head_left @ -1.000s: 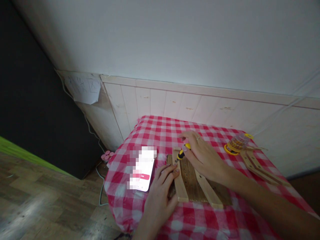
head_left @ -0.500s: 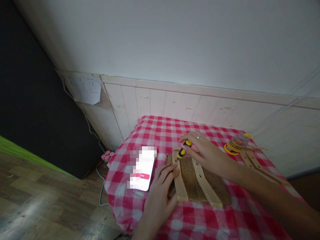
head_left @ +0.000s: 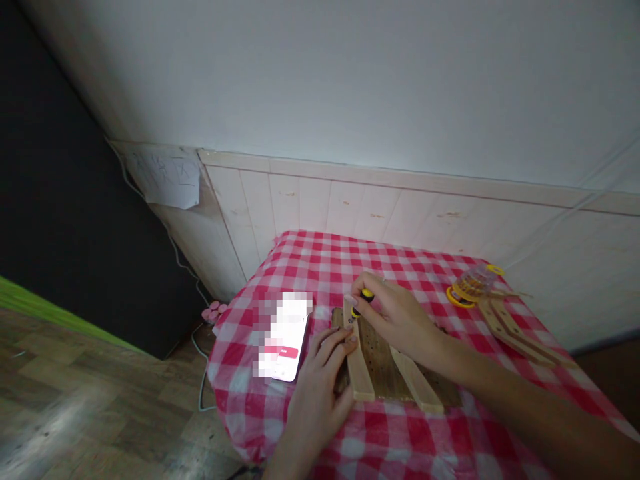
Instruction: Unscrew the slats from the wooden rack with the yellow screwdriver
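A dark wooden board [head_left: 380, 360] with two pale wooden slats [head_left: 359, 373] across it lies on a table with a red and white checked cloth [head_left: 400, 433]. My left hand [head_left: 320, 387] rests on the board's left edge, fingers laid flat and pressing on the left slat. My right hand [head_left: 395, 317] grips a small yellow and black screwdriver [head_left: 358, 307], whose tip points down at the far end of the left slat.
A lit phone [head_left: 286, 333] lies left of the board. At the back right are a clear jar with a yellow lid [head_left: 470, 287] and more pale slats [head_left: 510, 327]. White wall panelling stands behind; a cable [head_left: 200, 373] hangs down by the wooden floor at left.
My right hand has turned on the screwdriver and shifted a little left, its fingers now covering more of the handle. My left hand has stayed on the board.
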Motion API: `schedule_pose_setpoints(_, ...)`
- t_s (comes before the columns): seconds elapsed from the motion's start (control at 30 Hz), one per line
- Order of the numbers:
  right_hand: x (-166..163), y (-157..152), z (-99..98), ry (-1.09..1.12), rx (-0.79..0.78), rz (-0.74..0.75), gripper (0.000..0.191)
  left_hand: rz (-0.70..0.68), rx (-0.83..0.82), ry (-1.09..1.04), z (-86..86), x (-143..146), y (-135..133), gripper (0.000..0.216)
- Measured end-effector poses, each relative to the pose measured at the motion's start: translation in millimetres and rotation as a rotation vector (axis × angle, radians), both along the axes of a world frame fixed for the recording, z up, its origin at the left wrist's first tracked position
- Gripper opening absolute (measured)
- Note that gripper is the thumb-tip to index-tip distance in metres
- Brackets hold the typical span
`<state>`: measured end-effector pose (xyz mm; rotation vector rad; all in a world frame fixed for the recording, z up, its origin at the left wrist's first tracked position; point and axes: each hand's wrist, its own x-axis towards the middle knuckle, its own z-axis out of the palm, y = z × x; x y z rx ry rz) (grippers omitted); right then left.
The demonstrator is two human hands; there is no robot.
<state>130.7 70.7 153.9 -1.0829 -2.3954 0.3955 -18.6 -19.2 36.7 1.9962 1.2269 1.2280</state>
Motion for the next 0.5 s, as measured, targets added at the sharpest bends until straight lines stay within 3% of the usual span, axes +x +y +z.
schedule_pose_setpoints(0.23,2,3,6.7,-0.143,0.138,0.055,0.038,0.001,-0.026,-0.003,1.2,0,0,0.050)
schedule_pose_setpoints(0.5,11,7,11.7,-0.193,0.242,0.057,0.031,0.001,-0.016,-0.004,1.3,1,-1,0.051)
